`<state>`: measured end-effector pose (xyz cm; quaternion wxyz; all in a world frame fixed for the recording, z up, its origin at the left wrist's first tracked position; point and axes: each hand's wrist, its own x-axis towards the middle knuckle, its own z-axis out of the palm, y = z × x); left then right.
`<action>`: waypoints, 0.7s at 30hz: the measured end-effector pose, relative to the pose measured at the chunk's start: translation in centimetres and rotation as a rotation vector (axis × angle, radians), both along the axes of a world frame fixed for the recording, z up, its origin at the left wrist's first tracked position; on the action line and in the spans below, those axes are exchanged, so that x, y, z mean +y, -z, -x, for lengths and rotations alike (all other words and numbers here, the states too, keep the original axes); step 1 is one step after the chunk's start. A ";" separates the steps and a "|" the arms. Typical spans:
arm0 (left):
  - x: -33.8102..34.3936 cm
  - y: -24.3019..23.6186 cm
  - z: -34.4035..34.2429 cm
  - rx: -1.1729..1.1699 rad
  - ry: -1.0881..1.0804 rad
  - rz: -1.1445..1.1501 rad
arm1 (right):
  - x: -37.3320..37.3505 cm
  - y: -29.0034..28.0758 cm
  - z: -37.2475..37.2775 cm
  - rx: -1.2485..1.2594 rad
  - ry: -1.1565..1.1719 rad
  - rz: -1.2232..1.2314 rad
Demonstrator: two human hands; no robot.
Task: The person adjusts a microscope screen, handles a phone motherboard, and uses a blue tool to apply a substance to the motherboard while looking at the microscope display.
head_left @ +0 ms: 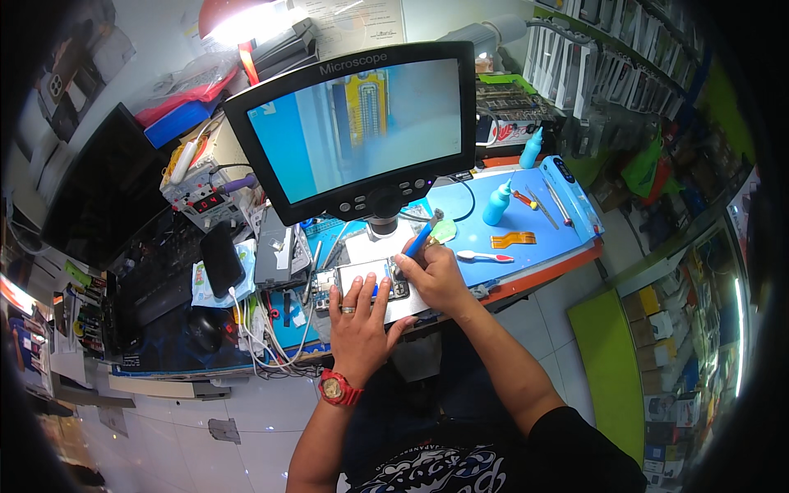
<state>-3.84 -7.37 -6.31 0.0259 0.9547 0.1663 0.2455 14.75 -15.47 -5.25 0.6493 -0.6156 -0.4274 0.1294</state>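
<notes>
An opened phone (319, 284), its inner parts bare, lies under the microscope on a pale metal plate (403, 307). My left hand (362, 322) rests on the phone with its fingers spread flat, a ring on one finger and a red watch on the wrist. At the phone's right end, my right hand (434, 277) is closed around a slim blue tool (421, 237) with a dark upper end, tilted up and to the right. The fingers hide the tool's lower tip. On the microscope screen (353, 123) shows a blurred, enlarged yellow-edged connector.
On the blue mat stand two turquoise squeeze bottles (496, 205), near an orange flex cable (514, 240), a white-and-red brush (485, 257), tweezers and a screwdriver (523, 200). To the left lie a dark phone (222, 260) with a white cable, a mouse (209, 327) and a keyboard (168, 278).
</notes>
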 end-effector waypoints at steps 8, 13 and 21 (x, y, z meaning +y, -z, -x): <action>0.0 0.1 -0.2 0.003 0.009 0.001 | -0.1 0.1 -0.2 -0.050 0.018 0.054; 0.1 0.1 0.1 0.001 -0.006 -0.005 | -0.1 -0.8 0.1 -0.081 0.017 0.088; 0.1 0.1 0.1 0.005 -0.004 -0.015 | 0.1 -0.5 0.0 -0.073 0.011 0.057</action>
